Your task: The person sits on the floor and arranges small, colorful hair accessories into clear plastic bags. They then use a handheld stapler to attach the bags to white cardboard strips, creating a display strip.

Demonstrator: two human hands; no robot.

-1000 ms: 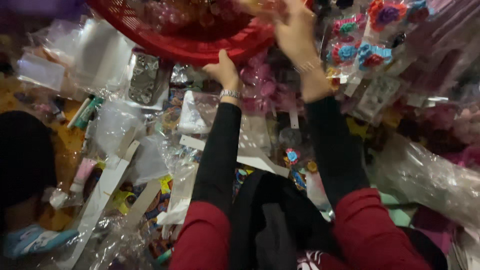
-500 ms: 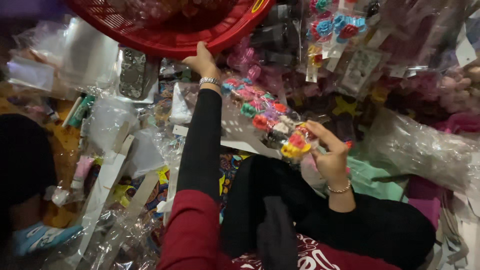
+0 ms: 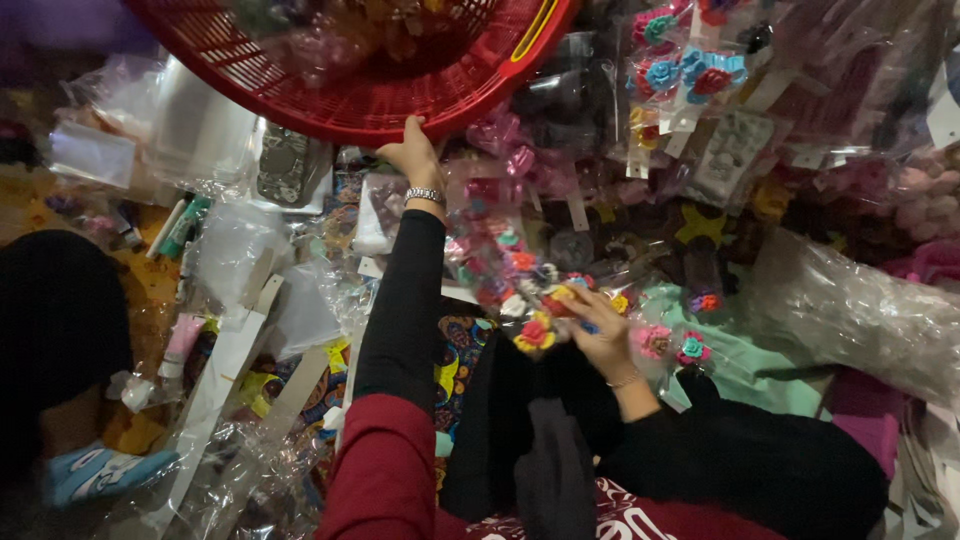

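Observation:
My left hand (image 3: 413, 152) grips the rim of a red plastic basket (image 3: 350, 90) and holds it tilted above the floor; a metal watch sits on that wrist. My right hand (image 3: 598, 328) is closed on a clear plastic packet of small colourful flower clips (image 3: 510, 275), pulled close to my lap. The packet stretches from my right hand up towards my left forearm. More flower clips (image 3: 690, 348) lie just right of my right hand.
Clear wrappers and white card strips (image 3: 225, 370) litter the floor at left. Carded flower clips (image 3: 680, 70) hang at the upper right. A large clear bag (image 3: 860, 310) lies at right. Another person's dark head (image 3: 55, 330) is at the left edge.
My right hand came down from the basket with the packet of flower clips and drew it nearer to my lap. My left hand kept hold of the basket rim.

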